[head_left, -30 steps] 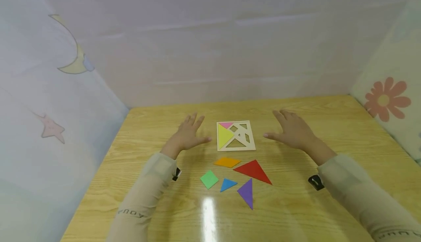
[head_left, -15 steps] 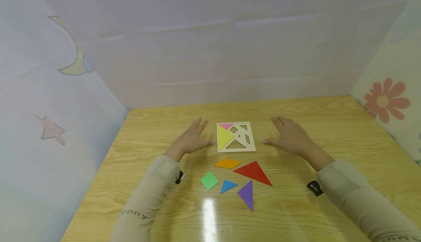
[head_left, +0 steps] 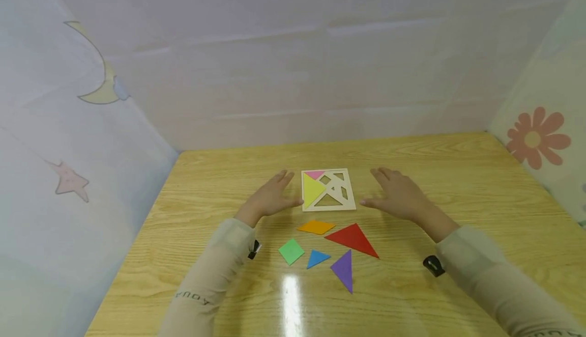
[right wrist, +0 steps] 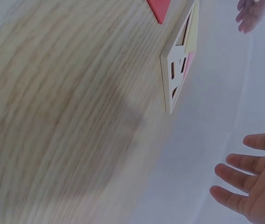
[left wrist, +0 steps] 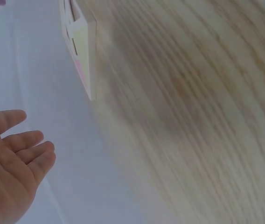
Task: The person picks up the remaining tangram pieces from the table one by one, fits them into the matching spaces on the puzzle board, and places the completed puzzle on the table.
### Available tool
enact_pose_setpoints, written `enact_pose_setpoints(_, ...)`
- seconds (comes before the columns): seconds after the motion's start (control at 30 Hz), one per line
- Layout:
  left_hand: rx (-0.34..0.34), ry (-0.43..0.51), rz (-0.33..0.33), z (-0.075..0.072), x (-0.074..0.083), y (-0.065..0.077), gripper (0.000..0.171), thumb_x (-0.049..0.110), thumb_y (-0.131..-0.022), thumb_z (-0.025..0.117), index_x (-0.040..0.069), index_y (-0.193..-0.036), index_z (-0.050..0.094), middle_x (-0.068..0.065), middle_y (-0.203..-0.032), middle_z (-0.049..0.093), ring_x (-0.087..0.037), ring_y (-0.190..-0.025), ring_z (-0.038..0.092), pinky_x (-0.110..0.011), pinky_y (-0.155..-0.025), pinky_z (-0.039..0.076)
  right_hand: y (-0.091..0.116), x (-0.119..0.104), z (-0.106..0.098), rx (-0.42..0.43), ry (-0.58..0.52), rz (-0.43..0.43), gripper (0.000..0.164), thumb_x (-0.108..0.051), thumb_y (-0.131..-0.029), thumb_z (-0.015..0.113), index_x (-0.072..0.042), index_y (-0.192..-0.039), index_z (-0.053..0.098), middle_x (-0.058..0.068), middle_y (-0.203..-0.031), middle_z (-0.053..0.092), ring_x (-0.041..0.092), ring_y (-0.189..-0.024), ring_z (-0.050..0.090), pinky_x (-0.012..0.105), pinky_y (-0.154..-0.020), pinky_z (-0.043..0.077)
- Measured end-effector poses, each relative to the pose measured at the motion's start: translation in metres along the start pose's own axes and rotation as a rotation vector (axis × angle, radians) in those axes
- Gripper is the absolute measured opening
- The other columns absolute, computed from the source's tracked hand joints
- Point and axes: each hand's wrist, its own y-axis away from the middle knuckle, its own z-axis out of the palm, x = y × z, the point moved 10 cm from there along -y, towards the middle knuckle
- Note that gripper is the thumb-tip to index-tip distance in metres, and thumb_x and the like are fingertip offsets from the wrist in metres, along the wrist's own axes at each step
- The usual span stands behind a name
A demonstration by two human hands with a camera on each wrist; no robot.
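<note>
A square wooden tangram board (head_left: 336, 205) lies on the table, with a yellow triangle (head_left: 313, 190) and a pink triangle (head_left: 314, 174) set in its left side. Its other recesses hold no pieces. Just left of the board hovers my left hand (head_left: 269, 197), fingers extended and nothing held. My right hand (head_left: 399, 194) is in the air to the board's right, fingers also extended and holding nothing. In front of the board lie an orange parallelogram (head_left: 316, 227), a red triangle (head_left: 354, 240), a green square (head_left: 291, 251), a blue triangle (head_left: 318, 258) and a purple triangle (head_left: 344, 271).
The wooden table (head_left: 206, 179) meets a pale cloth backdrop (head_left: 274, 72) at its far edge. Printed cloth walls stand at both sides, with a star (head_left: 71, 181) at left and a flower (head_left: 533, 139) at right.
Both hands have come inward, closer to the board, and slightly toward me. The board and the loose pieces have stayed in place.
</note>
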Motion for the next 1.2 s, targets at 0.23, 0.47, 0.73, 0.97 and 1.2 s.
enact_pose_setpoints(0.23,-0.013,-0.039,0.045,0.007,0.003,-0.001,0.083,0.054,-0.078,0.05,0.008,-0.138,0.017,-0.012,-0.142,0.011,-0.026,-0.128,0.015,-0.041,-0.101,0.02,0.001,-0.005,0.007,-0.001,0.0,-0.021,0.086,-0.056,-0.075,0.053,0.004,-0.131,0.029,0.027,-0.128,0.032,0.044,-0.114,0.031,0.058,-0.092,0.024)
enact_pose_setpoints(0.47,-0.027,-0.044,0.047,0.015,0.001,-0.004,0.08,0.049,-0.079,0.053,0.008,-0.138,0.018,-0.011,-0.142,0.012,-0.025,-0.128,0.014,-0.039,-0.102,0.019,0.003,-0.01,0.011,0.003,0.018,-0.036,0.087,-0.058,-0.074,0.052,0.005,-0.13,0.031,0.027,-0.126,0.036,0.043,-0.113,0.033,0.056,-0.092,0.027)
enact_pose_setpoints(0.73,-0.037,-0.057,0.075,0.021,0.004,-0.007,0.078,0.048,-0.079,0.053,0.007,-0.137,0.021,-0.011,-0.142,0.015,-0.025,-0.128,0.016,-0.037,-0.102,0.019,0.004,-0.016,0.016,-0.005,0.003,-0.051,0.089,-0.061,-0.073,0.051,0.006,-0.129,0.032,0.027,-0.124,0.038,0.043,-0.111,0.035,0.054,-0.09,0.031)
enact_pose_setpoints(0.97,-0.058,-0.04,0.074,0.026,0.005,-0.008,0.078,0.047,-0.079,0.054,0.006,-0.137,0.022,-0.011,-0.141,0.017,-0.025,-0.127,0.017,-0.037,-0.102,0.018,0.004,-0.014,0.026,-0.013,-0.026,-0.051,0.087,-0.059,-0.073,0.053,0.004,-0.129,0.033,0.026,-0.125,0.038,0.042,-0.112,0.035,0.054,-0.09,0.03)
enact_pose_setpoints(1.2,-0.074,-0.05,0.065,0.033,0.002,-0.011,0.077,0.048,-0.078,0.054,0.009,-0.137,0.023,-0.008,-0.141,0.017,-0.022,-0.127,0.017,-0.035,-0.102,0.018,0.004,-0.017,0.035,-0.024,-0.04,-0.059,0.082,-0.052,-0.073,0.058,0.004,-0.128,0.034,0.026,-0.123,0.04,0.042,-0.111,0.036,0.053,-0.09,0.031)
